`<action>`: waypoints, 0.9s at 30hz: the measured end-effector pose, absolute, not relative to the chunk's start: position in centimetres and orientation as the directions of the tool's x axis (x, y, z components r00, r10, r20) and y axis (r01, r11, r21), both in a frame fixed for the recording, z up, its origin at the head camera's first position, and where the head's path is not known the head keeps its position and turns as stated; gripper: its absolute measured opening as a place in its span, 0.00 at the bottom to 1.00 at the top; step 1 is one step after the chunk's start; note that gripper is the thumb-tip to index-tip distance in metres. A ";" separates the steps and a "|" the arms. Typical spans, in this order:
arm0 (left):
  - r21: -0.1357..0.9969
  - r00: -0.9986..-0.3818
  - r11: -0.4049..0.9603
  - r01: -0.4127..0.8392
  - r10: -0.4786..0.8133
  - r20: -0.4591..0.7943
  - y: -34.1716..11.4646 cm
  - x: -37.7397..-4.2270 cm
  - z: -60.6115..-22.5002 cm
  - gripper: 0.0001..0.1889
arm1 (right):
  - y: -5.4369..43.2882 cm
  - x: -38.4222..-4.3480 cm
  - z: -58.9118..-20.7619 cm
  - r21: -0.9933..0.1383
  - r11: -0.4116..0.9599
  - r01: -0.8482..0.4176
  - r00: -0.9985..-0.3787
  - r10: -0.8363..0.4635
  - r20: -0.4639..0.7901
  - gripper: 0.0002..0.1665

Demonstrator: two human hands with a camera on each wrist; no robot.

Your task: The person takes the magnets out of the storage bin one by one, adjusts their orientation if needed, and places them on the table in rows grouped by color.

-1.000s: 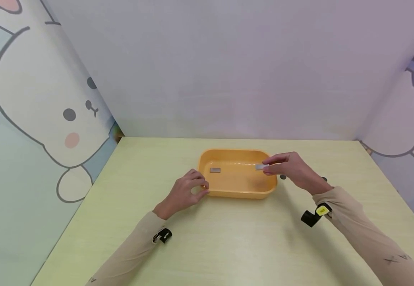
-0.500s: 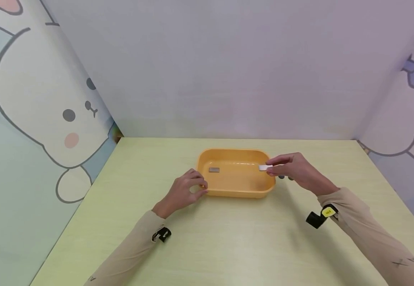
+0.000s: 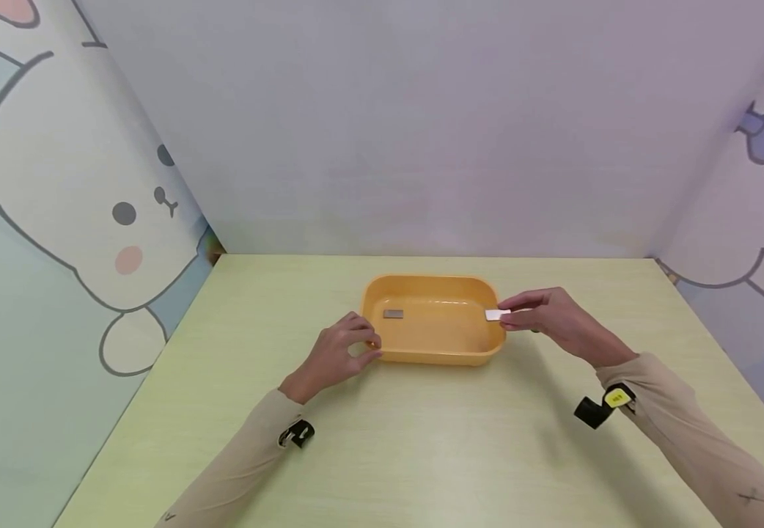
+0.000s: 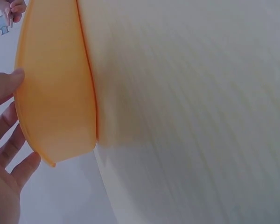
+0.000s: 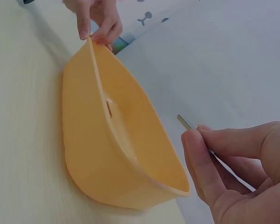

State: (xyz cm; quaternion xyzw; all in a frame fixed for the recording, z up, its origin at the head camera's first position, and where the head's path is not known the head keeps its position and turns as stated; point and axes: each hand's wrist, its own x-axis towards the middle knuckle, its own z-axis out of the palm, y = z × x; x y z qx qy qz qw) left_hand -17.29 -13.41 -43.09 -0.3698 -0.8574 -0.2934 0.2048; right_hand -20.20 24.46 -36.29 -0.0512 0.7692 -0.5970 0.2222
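An orange plastic tray (image 3: 431, 357) with raised walls stands on the table. My left hand (image 3: 336, 352) pinches its rim at the near left corner; the left wrist view shows thumb and fingers at the edge. Over the tray's right end, my right hand (image 3: 553, 320) pinches a small flat rectangular metallic piece (image 3: 494, 315) between thumb and fingers. In the right wrist view this thin piece (image 5: 184, 122) appears edge-on, above rim level. A similar grey rectangular piece (image 3: 393, 314) is inside the tray toward its left side.
A small dark thing (image 3: 536, 331) lies right of the tray, mostly hidden by my right hand. Behind the pale yellow table (image 3: 435, 440) rises a plain wall (image 3: 408, 147), with cartoon-printed panels on both sides. Black cameras are strapped to both wrists.
My right hand has moved a little right and toward me with the metallic piece, which now shows its bright face. The left hand stays on the tray rim.
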 end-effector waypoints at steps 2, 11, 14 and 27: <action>0.354 -0.643 0.553 0.755 0.514 0.567 -13.4 -17.3 -43.1 0.07 | 24.7 -20.1 -36.4 -0.949 0.253 0.190 -0.894 -0.355 -0.273 0.29; 0.359 -0.636 0.540 0.761 0.514 0.576 -13.3 -17.4 -43.1 0.07 | 25.8 -19.8 -36.8 -0.960 0.182 0.211 -0.894 -0.362 -0.265 0.28; 0.358 -0.635 0.539 0.762 0.514 0.577 -13.4 -17.4 -43.1 0.07 | 25.9 -19.8 -36.8 -0.959 0.168 0.229 -0.893 -0.357 -0.276 0.27; 0.343 -0.626 0.543 0.766 0.513 0.587 -13.5 -17.4 -43.2 0.08 | 26.9 -19.3 -37.4 -0.957 0.122 0.263 -0.888 -0.357 -0.290 0.17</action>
